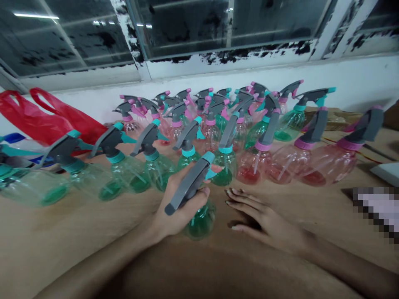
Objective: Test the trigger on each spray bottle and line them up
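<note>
My left hand (177, 207) is wrapped round the neck of a green spray bottle (201, 222) with a grey and teal trigger head. The bottle stands on the wooden table (249, 270), its nozzle pointing away from me; the fingers hide its collar. To the right of it, my right hand (264, 218) rests on the table, palm down, fingers stretched out and holding nothing. Just beyond both hands runs a row of green bottles (140, 180) with teal collars and pink bottles (252, 166) with pink collars.
Behind the front row, several more pink and green spray bottles (212, 133) crowd toward the wall. A red plastic bag (68, 124) lies at the back left. At the right are a blurred-out item (378, 207), a white object (386, 172) and thin wires. Windows (187, 29) line the wall.
</note>
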### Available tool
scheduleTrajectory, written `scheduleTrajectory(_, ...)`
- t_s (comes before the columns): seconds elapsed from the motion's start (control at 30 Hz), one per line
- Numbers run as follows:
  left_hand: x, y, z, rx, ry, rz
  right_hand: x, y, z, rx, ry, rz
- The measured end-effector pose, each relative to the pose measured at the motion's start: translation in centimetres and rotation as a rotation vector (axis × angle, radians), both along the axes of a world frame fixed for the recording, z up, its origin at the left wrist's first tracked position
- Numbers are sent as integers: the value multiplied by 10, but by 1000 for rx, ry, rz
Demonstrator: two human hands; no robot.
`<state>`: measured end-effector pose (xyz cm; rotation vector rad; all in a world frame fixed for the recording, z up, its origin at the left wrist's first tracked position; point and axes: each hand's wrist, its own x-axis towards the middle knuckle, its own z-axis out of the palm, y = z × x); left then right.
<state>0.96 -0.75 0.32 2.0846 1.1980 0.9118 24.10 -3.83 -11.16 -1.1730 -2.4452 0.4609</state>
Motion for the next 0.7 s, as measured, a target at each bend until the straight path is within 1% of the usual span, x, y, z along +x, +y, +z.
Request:
scheduleTrajectory(0.17, 1, 1, -2, -20, -97, -51, -1, 1, 1, 7, -32, -3)
scheduleTrajectory(0.37, 1, 1, -4, -53, -107, -42, 0, 1, 0, 0, -22, -1)
scheduleTrajectory(0.7, 1, 1, -2, -60, -117, -58, 1, 1, -2, 10, 32, 7)
